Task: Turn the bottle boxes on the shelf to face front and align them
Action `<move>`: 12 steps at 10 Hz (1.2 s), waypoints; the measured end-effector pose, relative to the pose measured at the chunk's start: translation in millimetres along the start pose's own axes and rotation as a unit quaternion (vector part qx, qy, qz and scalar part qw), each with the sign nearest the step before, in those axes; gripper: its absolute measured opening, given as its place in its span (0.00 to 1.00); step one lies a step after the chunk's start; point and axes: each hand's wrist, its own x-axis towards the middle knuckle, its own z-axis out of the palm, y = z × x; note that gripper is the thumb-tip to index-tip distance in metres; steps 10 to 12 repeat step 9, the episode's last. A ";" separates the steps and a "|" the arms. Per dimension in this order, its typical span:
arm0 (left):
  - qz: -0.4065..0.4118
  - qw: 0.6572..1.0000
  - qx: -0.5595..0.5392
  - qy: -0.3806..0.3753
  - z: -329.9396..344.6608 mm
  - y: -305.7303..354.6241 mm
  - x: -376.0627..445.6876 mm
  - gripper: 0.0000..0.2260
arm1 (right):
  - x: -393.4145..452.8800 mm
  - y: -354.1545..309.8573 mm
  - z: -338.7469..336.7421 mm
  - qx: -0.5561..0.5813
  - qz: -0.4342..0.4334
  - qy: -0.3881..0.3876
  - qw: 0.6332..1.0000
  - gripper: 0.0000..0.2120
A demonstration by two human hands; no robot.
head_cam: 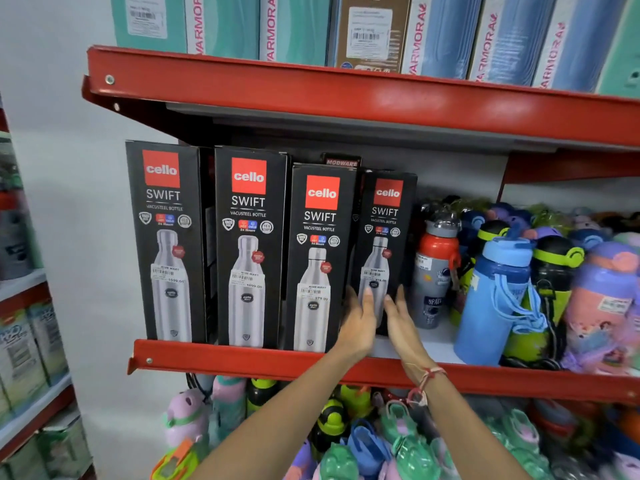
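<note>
Hands, left hand (358, 323) and right hand (401, 318), spread flat against fourth box (386, 237), water bottles (498, 292) crowding alongside.

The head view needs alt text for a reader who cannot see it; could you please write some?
Both hands, left and right, rest open against the fourth box, rightmost of four black bottle boxes facing front on a red shelf. It sits further back than the third box; loose bottles crowd its right.

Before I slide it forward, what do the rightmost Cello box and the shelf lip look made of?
Rightmost Cello box: printed cardboard by the look, black and slightly glossy, with crisp folded edges. Shelf lip: apparently painted metal, glossy red, with a bolt at its left end.
</note>
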 end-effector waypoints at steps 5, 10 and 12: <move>0.058 0.998 0.038 -0.011 -17.2 -13.9 -74.7 0.32 | -75.0 -3.9 -22.5 -0.113 -0.024 -0.031 0.993 0.27; 0.279 0.952 0.079 0.094 -119.5 58.7 -124.5 0.28 | -120.7 -134.0 -10.3 -0.359 -0.361 0.215 0.833 0.30; 0.279 0.952 0.079 0.094 -119.5 58.7 -124.5 0.28 | -120.7 -134.0 -10.3 -0.359 -0.361 0.215 0.833 0.30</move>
